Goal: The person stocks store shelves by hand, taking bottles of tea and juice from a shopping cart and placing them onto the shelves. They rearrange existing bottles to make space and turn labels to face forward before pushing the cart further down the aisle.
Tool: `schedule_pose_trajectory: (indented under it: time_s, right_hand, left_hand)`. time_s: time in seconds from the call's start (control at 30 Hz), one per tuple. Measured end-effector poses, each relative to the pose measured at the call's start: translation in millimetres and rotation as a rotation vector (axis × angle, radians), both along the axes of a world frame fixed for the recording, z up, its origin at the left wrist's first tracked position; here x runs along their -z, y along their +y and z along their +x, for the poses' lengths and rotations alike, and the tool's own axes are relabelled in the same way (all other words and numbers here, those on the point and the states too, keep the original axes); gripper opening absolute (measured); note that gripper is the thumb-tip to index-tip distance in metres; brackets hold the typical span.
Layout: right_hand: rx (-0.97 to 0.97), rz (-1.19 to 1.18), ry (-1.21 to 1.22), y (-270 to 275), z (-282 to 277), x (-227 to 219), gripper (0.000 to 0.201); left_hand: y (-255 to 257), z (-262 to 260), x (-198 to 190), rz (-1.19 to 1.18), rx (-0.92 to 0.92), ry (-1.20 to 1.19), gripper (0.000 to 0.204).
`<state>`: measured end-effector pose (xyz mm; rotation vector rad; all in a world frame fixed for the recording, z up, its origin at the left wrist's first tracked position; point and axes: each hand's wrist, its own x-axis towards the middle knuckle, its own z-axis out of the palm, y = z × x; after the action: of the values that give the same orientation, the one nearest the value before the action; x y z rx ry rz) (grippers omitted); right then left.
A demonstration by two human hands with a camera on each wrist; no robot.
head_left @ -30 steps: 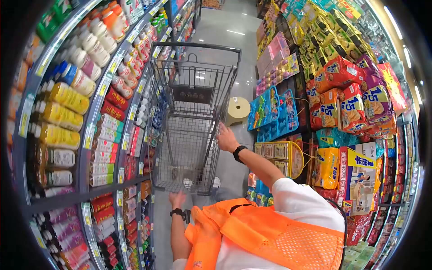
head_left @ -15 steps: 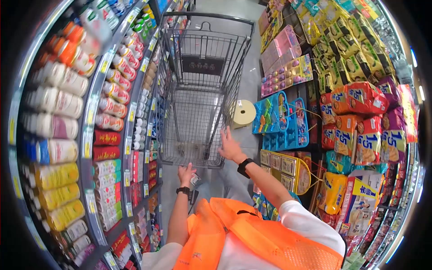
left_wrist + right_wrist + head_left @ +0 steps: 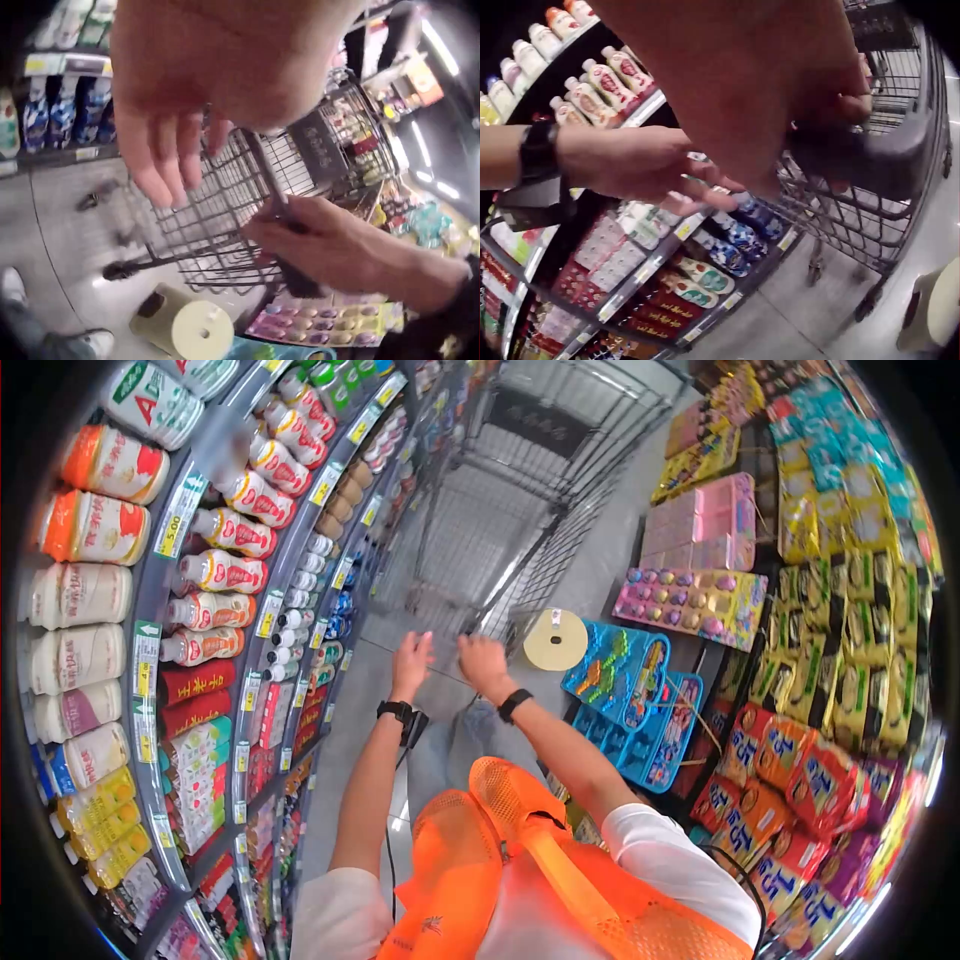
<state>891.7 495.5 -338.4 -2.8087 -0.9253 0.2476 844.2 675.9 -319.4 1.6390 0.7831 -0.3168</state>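
Observation:
A dark wire shopping cart (image 3: 540,425) stands ahead of the person, tilted to the right in the head view. My right hand (image 3: 485,663) grips its dark handle bar (image 3: 264,169), the fingers curled round it in the left wrist view. Close beside it, my left hand (image 3: 410,665) holds nothing. Its fingers (image 3: 176,161) hang loosely straight and overlap the far end of the bar in the left wrist view. In the right wrist view, that left hand (image 3: 630,161) reaches toward the handle with relaxed fingers.
Shelves of bottled drinks (image 3: 225,573) line the left side. A pale yellow round stool (image 3: 555,640) stands on the floor right of the cart. Blue toy trays (image 3: 630,725), a toy egg pack (image 3: 690,600) and bagged noodles (image 3: 780,760) fill the right side.
The cart has shifted up and right in the head view, its front swinging right. My right hand, earlier with fingers spread by the cart, now grips the handle. Both hands have come closer together.

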Motion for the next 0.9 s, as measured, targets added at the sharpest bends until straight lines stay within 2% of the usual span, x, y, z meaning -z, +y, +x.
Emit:
schedule_pose_trajectory:
  time_s: [0.03,0.07,0.1,0.17,0.23,0.27,0.3,0.33,0.37,0.43,0.47,0.53,0.6,0.63,0.67,0.7,0.73,0.77,0.8,0.83,0.9]
  right_hand:
    - [0.057,-0.006,0.064,-2.2,24.3,17.9,0.029]
    - [0.04,-0.091,0.11,-3.5,48.2,15.0,0.026]
    - [0.027,-0.179,0.155,-6.2,70.4,4.7,0.023]
    - [0.069,0.002,0.102,-16.2,103.6,-6.4,0.026]
    - [0.169,0.03,0.162,-18.9,136.5,-18.1,0.028]
    - [0.21,0.005,0.158,-18.1,147.8,-21.1,0.028]
    - [0.258,-0.019,0.142,-16.6,164.4,-21.8,0.027]
    - [0.244,-0.03,0.075,-16.6,179.6,-20.2,0.027]
    - [0.23,-0.047,0.017,-19.2,188.8,-17.3,0.027]
    - [0.212,0.006,-0.026,-26.3,213.3,-8.4,0.026]
    - [0.2,0.031,-0.044,-27.3,220.9,-5.8,0.026]
    - [0.235,0.023,-0.089,-16.3,235.8,-14.8,0.024]
    - [0.257,0.066,-0.098,-6.8,244.8,-23.8,0.022]
    - [0.255,0.088,-0.101,-3.6,248.7,-24.8,0.021]
    - [0.194,0.117,-0.165,-1.4,252.0,-24.4,0.022]
    - [0.211,0.087,-0.15,-0.3,255.1,-21.7,0.029]
    - [0.123,0.144,-0.251,-4.8,256.3,-14.6,0.039]
    - [0.057,0.079,-0.356,1.8,251.3,-19.9,0.047]
    - [-0.06,0.02,-0.455,-11.2,232.9,-8.5,0.049]
    - [-0.319,0.078,-0.549,-47.2,212.5,23.8,0.047]
    - [-0.569,0.349,-0.156,-53.8,189.6,55.5,0.04]
  left_hand:
    - [3.9,9.5,-22.7,-0.017,0.088,-0.004,0.054]
    - [7.6,7.6,-31.9,-0.038,0.181,-0.001,0.053]
    - [16.3,-7.5,-23.1,-0.015,0.241,0.009,0.052]
    - [46.3,-55.7,-5.9,0.037,0.373,0.014,0.053]
    - [62.6,-125.1,-14.7,-0.02,0.346,-0.027,0.049]
    - [69.9,-153.7,-33.5,-0.006,0.448,0.115,0.04]
    - [73.4,-199.9,-27.6,0.085,0.633,0.099,0.037]
    - [70.2,-218.2,-62.6,0.014,0.607,0.081,0.036]
    - [60.4,-265.0,-42.5,-0.082,0.41,-0.019,0.046]
    - [38.5,-278.0,-81.7,-0.013,0.525,-0.155,0.041]
    - [27.1,-235.5,-132.0,-0.041,0.362,-0.119,0.042]
    - [29.4,-178.6,-159.4,-0.436,0.135,0.31,0.043]
    - [27.5,-167.9,-128.6,-0.549,0.149,0.344,0.043]
    - [17.5,-184.5,-98.8,-0.469,0.273,0.162,0.043]
    - [14.1,-181.2,-74.5,-0.39,0.401,0.0,0.043]
    - [10.6,-178.0,-50.4,-0.298,0.505,-0.169,0.043]
    - [10.4,-162.5,-26.2,-0.205,0.62,-0.312,0.044]
    - [9.7,-150.0,-0.1,-0.105,0.735,-0.456,0.045]
    - [6.8,-146.1,26.4,-0.085,0.843,-0.486,0.047]
    - [2.0,-146.4,53.7,-0.059,0.947,-0.515,0.049]
    - [-7.0,-144.8,96.6,-0.001,1.113,-0.488,0.054]
